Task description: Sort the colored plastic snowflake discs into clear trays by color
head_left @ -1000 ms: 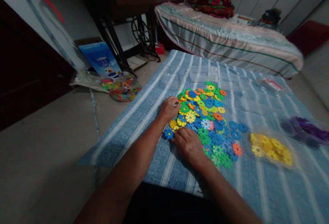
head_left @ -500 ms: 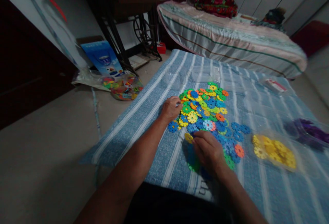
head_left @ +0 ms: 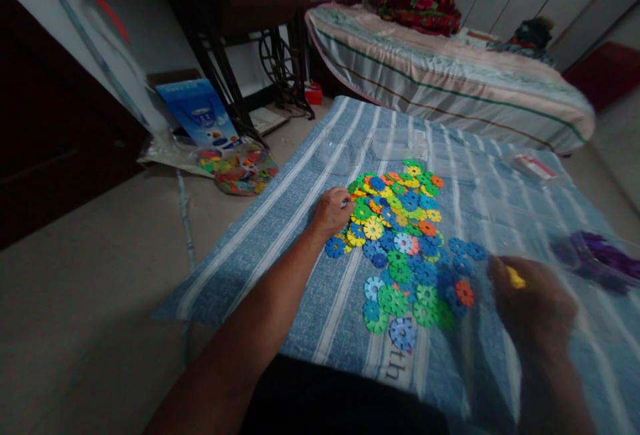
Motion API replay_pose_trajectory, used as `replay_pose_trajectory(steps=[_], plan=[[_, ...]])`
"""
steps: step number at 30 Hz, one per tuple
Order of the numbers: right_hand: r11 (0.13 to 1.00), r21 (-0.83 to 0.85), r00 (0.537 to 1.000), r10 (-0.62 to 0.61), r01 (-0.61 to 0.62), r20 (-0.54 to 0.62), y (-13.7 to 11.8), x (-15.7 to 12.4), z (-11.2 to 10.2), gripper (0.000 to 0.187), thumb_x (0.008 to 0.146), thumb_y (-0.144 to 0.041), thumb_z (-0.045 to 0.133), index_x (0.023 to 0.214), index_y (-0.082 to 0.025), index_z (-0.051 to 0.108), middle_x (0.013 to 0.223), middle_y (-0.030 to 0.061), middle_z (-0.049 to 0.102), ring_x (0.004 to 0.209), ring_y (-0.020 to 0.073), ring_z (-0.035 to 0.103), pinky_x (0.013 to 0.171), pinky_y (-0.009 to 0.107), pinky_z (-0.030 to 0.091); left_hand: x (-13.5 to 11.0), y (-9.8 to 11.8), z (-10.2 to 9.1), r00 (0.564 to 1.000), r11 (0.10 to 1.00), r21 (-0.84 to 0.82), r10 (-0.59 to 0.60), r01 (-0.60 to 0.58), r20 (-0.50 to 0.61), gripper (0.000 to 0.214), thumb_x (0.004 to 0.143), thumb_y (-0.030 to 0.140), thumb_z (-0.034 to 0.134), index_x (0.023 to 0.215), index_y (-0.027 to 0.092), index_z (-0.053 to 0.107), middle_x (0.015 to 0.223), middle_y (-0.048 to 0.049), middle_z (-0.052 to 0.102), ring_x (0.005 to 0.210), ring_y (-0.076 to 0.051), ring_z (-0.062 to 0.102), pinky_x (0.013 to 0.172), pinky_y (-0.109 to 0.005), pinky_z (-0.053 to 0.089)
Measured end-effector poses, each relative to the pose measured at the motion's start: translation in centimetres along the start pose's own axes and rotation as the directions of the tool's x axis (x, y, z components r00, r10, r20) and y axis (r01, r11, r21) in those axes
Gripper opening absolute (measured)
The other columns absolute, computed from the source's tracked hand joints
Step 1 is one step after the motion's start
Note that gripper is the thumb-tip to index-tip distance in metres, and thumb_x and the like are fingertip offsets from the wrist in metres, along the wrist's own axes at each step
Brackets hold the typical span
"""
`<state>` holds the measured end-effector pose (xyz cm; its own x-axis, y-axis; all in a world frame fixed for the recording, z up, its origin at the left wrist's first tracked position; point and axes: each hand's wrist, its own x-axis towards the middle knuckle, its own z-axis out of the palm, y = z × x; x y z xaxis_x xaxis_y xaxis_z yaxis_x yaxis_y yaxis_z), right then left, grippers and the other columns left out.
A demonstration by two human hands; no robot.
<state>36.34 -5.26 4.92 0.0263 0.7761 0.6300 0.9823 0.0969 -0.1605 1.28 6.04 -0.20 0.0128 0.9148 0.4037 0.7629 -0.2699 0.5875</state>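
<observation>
A loose pile of notched plastic snowflake discs [head_left: 400, 222] in yellow, green, blue and orange lies on the striped blue cloth [head_left: 280, 248]. At its left edge rests my left hand [head_left: 334, 212], fingers curled against the discs; what they hold, if anything, is hidden. My right hand [head_left: 537, 302], smeared by motion, is off to the right of the pile with its fingers closed. A bit of yellow [head_left: 516, 278] shows at its fingers, seemingly a yellow snowflake disc. The hand covers the spot where a clear box of yellow discs stood earlier.
A clear box of purple pieces [head_left: 605, 255] stands at the right. More clear plastic boxes [head_left: 393, 144] line the cloth's far side, near a red and white packet [head_left: 537, 166]. On the floor at left lies a bag of colourful pieces [head_left: 247, 168]. Beyond are a sewing-machine stand [head_left: 280, 62] and a bed [head_left: 450, 82].
My right hand has swung right from the near part of the pile to over the yellow discs' box, taking a yellow disc from there. My left hand has stayed put.
</observation>
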Motion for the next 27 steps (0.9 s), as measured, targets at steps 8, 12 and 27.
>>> replay_pose_trajectory(steps=[8,12,27], plan=[[0.827,0.398,0.895,-0.446,0.397,0.034,-14.1,-1.9,5.0,0.020,0.093,-0.017,0.054,0.098,-0.023,0.072,0.114,0.0110,0.069,0.116,0.0262,0.060,0.094,0.043,0.054,-0.1,0.1,-0.2,1.000,1.000,-0.010,-0.001,0.001,0.005,0.007,0.081,0.019,0.059,0.080,0.021,0.066,0.102,-0.0045,0.072,0.103,-0.020,0.066,0.099,-0.037,0.053],[0.802,0.373,0.830,-0.543,0.468,0.127,-17.5,-0.6,6.5,0.023,0.093,-0.014,0.055,0.106,-0.022,0.072,0.127,0.0126,0.063,0.132,0.0296,0.048,0.101,0.045,0.048,-0.2,0.2,-0.2,1.000,1.000,-0.006,-0.007,0.007,0.003,0.008,0.082,0.019,0.059,0.081,0.021,0.066,0.102,-0.0051,0.071,0.102,-0.020,0.066,0.099,-0.037,0.053],[0.758,0.425,0.764,-0.613,0.495,0.203,-17.7,-1.2,6.6,0.019,0.093,-0.016,0.058,0.104,-0.022,0.074,0.128,0.0132,0.062,0.134,0.0319,0.043,0.106,0.049,0.039,-0.2,0.4,-0.1,0.999,1.000,-0.011,-0.029,0.029,0.018,0.005,0.081,0.018,0.061,0.083,0.019,0.066,0.103,-0.0067,0.071,0.102,-0.020,0.066,0.099,-0.035,0.052]])
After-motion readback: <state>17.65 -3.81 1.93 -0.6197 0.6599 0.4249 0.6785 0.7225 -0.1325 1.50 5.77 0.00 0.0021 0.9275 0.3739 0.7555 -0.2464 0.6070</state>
